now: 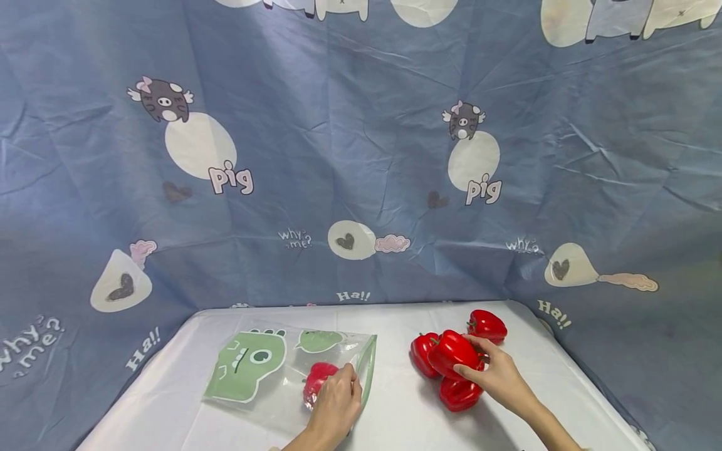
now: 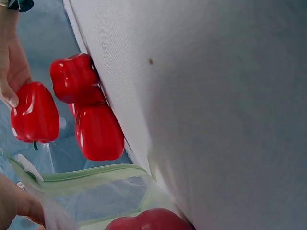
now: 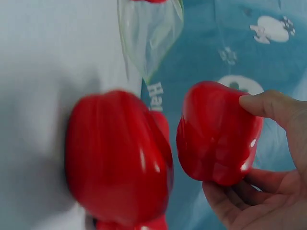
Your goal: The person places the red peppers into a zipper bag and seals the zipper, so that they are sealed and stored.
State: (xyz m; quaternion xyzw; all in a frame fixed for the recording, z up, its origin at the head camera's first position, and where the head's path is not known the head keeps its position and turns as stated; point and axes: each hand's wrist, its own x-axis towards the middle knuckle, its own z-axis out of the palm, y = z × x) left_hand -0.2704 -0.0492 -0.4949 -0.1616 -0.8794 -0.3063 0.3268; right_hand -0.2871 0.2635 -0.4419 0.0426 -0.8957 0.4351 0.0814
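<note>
My right hand point(image 1: 501, 374) grips a glossy red bell pepper point(image 1: 453, 354) between thumb and fingers, raised over other red peppers. In the right wrist view this bell pepper point(image 3: 218, 132) hangs apart from a nearer pepper point(image 3: 117, 155) on the table. At the left, my left hand point(image 1: 337, 401) pinches the edge of a clear zip bag point(image 1: 284, 388) printed with a green dinosaur. Inside the bag lies one red bell pepper point(image 1: 318, 379), partly covered by that hand. The bag's green-edged mouth point(image 2: 96, 172) gapes toward the peppers in the left wrist view.
Around the held one lie more red peppers: one at the left point(image 1: 422, 355), one in front point(image 1: 460, 394), one at the back right point(image 1: 487, 326). The white table point(image 1: 389, 419) meets a blue printed cloth point(image 1: 361, 156) at the back and sides.
</note>
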